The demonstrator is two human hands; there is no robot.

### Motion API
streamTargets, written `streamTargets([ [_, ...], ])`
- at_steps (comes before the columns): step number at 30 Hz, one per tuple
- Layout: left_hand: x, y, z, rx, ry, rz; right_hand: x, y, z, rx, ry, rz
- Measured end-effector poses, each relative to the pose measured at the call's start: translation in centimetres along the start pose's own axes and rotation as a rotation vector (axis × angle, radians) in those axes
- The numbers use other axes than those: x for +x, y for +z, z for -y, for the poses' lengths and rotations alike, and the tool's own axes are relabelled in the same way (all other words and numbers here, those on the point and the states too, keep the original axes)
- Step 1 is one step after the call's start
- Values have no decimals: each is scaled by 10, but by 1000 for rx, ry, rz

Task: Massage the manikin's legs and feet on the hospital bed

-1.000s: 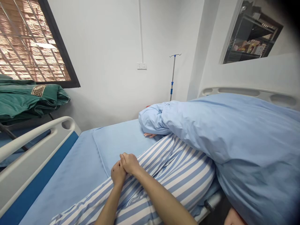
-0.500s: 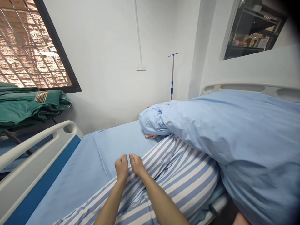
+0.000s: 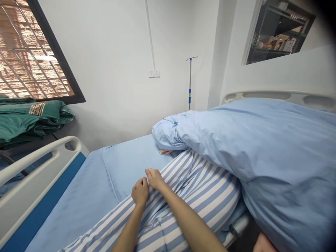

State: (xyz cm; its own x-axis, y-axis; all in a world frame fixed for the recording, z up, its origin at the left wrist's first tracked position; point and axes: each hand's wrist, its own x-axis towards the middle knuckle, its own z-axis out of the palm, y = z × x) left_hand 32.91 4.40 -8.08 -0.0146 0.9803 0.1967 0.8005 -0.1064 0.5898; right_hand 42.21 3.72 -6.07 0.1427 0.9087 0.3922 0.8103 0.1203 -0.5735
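Note:
My left hand point(image 3: 140, 191) is closed in a fist on or just over striped blue-and-white trousers point(image 3: 210, 196). Beside it and slightly farther away, my right hand point(image 3: 155, 178) is also curled into a fist near the same trouser leg; the fists almost touch. No object shows in either. The trousers clothe the legs of a figure lying on the bed, its upper part under a light blue quilt point(image 3: 236, 140). Fingers of another hand point(image 3: 166, 152) poke out from the quilt's edge. Whether my fists press on the leg is hard to see.
Light blue sheet point(image 3: 78, 196) covers the bed, with a white-and-blue end board point(image 3: 47, 189) at left and a pale board point(image 3: 278, 95) at far right. Behind stand an IV pole point(image 3: 190, 84) and a wall socket point(image 3: 154, 73). Folded green cloth point(image 3: 39, 119) lies below the window.
My left fist has dropped toward me and a little right. My right fist has risen slightly and moved right along the trouser leg. The whole view has shifted a little.

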Motion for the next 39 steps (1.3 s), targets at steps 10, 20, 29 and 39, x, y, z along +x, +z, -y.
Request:
streamTargets([
  [10,22,6,-25,-344,39,112,-2,9,-8,264,136,-189],
  [20,5,26,-43,-55,-1,45,4,0,-14,194,275,-223],
  [29,4,35,-37,-72,15,5,11,-25,-35,-131,78,5],
  [39,27,34,-72,-401,26,-88,11,-20,-47,154,110,-129],
])
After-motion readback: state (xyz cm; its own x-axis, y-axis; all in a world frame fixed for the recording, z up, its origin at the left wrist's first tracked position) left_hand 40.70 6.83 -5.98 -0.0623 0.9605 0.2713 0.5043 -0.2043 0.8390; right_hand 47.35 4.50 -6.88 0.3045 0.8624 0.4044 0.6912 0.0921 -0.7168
